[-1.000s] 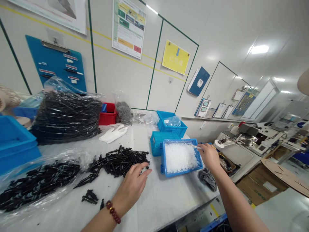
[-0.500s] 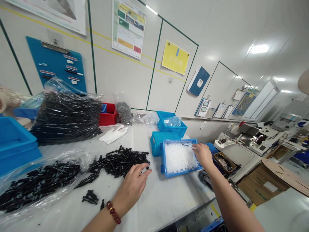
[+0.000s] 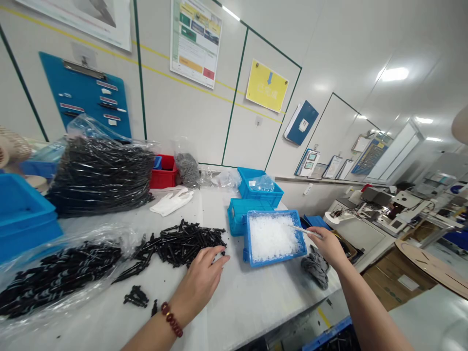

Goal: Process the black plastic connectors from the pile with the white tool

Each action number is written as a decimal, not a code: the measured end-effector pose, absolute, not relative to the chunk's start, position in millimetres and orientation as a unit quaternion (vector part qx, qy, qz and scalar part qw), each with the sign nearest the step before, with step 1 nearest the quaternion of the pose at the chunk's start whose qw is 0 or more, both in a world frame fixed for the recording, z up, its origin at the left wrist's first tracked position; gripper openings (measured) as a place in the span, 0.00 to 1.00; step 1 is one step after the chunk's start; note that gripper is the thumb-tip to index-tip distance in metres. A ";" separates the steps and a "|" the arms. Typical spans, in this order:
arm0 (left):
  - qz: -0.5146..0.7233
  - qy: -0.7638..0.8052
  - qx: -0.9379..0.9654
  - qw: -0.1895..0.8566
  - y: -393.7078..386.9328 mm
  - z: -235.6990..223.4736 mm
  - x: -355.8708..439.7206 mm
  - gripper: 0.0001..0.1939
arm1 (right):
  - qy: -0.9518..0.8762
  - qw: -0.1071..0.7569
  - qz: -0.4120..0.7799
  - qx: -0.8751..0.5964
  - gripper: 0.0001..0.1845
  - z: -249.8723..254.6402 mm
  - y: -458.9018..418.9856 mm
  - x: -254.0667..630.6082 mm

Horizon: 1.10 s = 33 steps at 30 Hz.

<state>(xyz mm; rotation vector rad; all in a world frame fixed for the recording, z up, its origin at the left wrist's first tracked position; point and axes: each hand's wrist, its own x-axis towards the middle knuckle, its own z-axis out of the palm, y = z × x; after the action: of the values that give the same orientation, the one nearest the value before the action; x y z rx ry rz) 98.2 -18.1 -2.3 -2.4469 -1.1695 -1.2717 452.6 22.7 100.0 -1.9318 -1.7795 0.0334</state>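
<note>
My left hand (image 3: 199, 278) rests on the white table with its fingertips at the edge of a loose pile of black plastic parts (image 3: 179, 246). It holds nothing that I can see. My right hand (image 3: 328, 246) is shut on slim metal tweezers (image 3: 305, 230), whose tips reach over a blue tray (image 3: 277, 262). The tray is filled with white translucent granules (image 3: 272, 238). A small cluster of black parts (image 3: 136, 295) lies near my left wrist, and a clear bag of black parts (image 3: 62, 278) lies to the left.
A large bag of black parts (image 3: 98, 178), a white glove (image 3: 171, 201) and a red bin (image 3: 164, 173) stand at the table's back. Blue crates (image 3: 241, 215) sit behind the tray. A grey bundle (image 3: 316, 267) lies near the right edge, beyond which stands equipment.
My right hand has moved to the right and slightly toward me, drawing the tweezer tips toward the tray's right side. My left hand has stayed in place.
</note>
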 end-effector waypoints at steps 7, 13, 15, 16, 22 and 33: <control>-0.421 -0.384 -0.818 0.070 -16.8 -4.0 98.2 0.15 | -0.659 0.253 0.018 -0.708 0.15 93.9 20.7 450.3; -0.422 -0.387 -0.817 0.073 -17.4 -3.9 98.1 0.15 | -0.663 0.283 0.035 -0.693 0.15 90.2 28.6 441.0; -0.422 -0.388 -0.816 0.072 -17.3 -4.3 98.2 0.15 | -0.656 0.302 0.051 -0.690 0.15 84.7 32.5 439.0; -0.422 -0.389 -0.816 0.071 -17.2 -4.8 98.2 0.15 | -0.650 0.315 0.063 -0.689 0.16 81.1 34.4 438.6; -0.426 -0.392 -0.813 0.068 -16.5 -8.0 97.5 0.15 | -0.611 0.385 0.152 -0.675 0.23 62.9 35.0 440.9; -0.432 -0.411 -0.801 0.049 -13.8 -10.0 96.2 0.12 | -0.586 0.444 0.236 -0.636 0.22 56.2 23.4 432.0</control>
<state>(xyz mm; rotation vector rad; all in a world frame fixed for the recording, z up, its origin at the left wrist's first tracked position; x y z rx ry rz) 96.2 -13.8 -10.0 -2.4414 -1.2520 -1.3170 432.0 23.4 56.2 -1.5767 -1.4524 0.5851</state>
